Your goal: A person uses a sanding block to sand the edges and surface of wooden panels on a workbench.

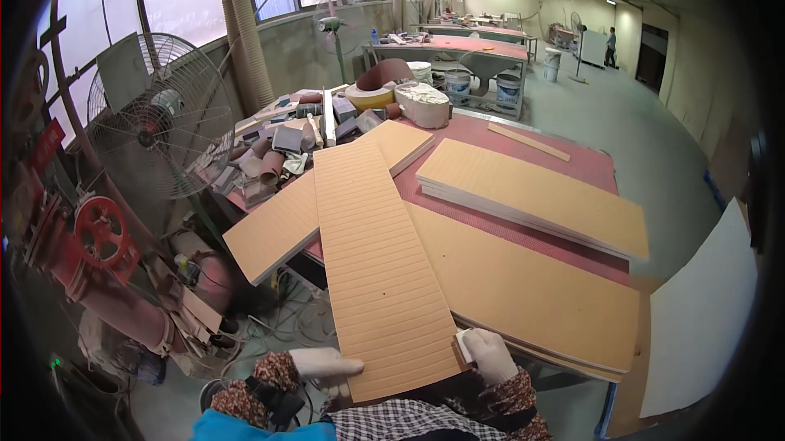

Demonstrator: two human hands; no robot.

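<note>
A long tan board (384,277) with fine cross grooves stretches away from me, its far part lying over another tan board (266,232). My left hand (325,362), in a whitish glove, grips its near left edge with the thumb on top and the fingers below. At the near right corner, my gloved right hand (492,357) is closed on a small sanding block (464,348), white on one face and brown on the other, which touches the board's right edge. Another broad tan board (548,285) lies to the right on a low stack.
On the red worktable (564,146) sit a stack of tan boards (531,195) and a thin strip (529,141). Sanding rolls and blocks (286,140) are heaped at the far left. A large fan (155,118) and a red valve wheel (106,232) stand left. A white panel (695,318) leans right.
</note>
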